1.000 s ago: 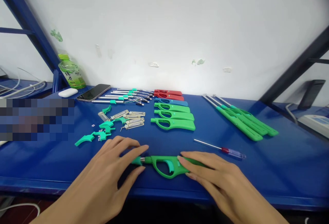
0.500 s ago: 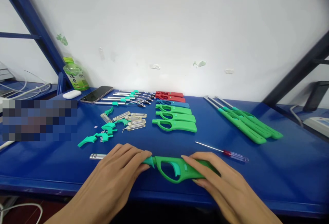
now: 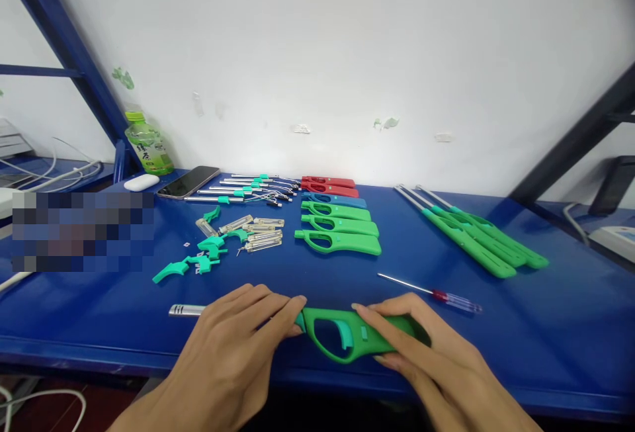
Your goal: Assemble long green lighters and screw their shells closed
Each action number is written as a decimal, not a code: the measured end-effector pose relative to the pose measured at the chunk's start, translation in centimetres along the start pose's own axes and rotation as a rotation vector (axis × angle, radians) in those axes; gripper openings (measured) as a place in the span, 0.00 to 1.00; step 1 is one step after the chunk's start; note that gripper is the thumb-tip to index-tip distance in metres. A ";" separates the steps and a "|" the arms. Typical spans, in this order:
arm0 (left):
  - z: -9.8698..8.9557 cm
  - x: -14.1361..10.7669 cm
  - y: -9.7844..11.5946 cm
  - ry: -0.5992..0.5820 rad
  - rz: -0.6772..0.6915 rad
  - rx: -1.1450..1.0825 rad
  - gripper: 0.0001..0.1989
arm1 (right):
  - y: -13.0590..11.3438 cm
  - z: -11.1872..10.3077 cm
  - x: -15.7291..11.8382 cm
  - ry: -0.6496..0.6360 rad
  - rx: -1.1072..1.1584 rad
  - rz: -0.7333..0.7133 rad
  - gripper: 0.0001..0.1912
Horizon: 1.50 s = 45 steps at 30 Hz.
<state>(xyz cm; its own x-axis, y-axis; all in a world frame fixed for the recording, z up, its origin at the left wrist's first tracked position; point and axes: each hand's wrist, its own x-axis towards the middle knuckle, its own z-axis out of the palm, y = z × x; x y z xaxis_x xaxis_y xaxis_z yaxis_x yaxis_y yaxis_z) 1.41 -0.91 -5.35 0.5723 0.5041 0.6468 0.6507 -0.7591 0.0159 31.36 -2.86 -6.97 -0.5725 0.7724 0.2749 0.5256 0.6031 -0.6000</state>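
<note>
Across the front of the table I hold a long-necked lighter (image 3: pixel 358 347) with a green handle and a teal trigger (image 3: pixel 346 335). My left hand (image 3: pixel 233 346) is closed around its neck, with the thumb at the teal collar where it meets the handle. The slotted tip of the metal tube (image 3: pixel 186 310) pokes out left of that hand. My right hand (image 3: pixel 436 352) grips the rear of the handle between thumb and fingers. The collar is mostly hidden by my left fingers. A screwdriver (image 3: pixel 449 298) with a clear and red handle lies just beyond my right hand.
Empty lighter handles (image 3: pixel 342 243) in green, blue and red lie in a column. To their left are metal tubes (image 3: pixel 206 200) with wires, clear fuel tanks (image 3: pixel 262 245) and teal triggers (image 3: pixel 171 271). Three assembled lighters (image 3: pixel 476 247) rest at right. A phone (image 3: pixel 189 182) and bottle (image 3: pixel 149 147) stand back left.
My left hand has slid right, up against the handle, and covers more of the teal collar. The handle has shifted slightly right and down, with my right hand still on it.
</note>
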 end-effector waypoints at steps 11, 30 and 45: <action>0.5 0.0 0.2 0.033 -0.006 0.060 0.28 | 0.6 0.5 -0.9 0.026 0.049 0.021 0.43; 1.5 -2.0 -1.2 0.048 -0.045 0.000 0.24 | 0.7 -0.3 0.1 0.363 -0.173 0.269 0.13; 1.9 -0.9 0.8 -0.055 0.100 0.191 0.24 | 0.5 -0.2 0.1 0.245 0.001 0.290 0.14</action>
<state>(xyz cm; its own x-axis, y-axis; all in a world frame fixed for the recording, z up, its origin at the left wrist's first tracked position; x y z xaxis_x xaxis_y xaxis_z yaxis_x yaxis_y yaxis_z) 2.33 -1.17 -7.34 0.6613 0.4559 0.5957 0.6694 -0.7170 -0.1944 31.71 -2.45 -7.15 -0.2329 0.9358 0.2647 0.6431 0.3524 -0.6799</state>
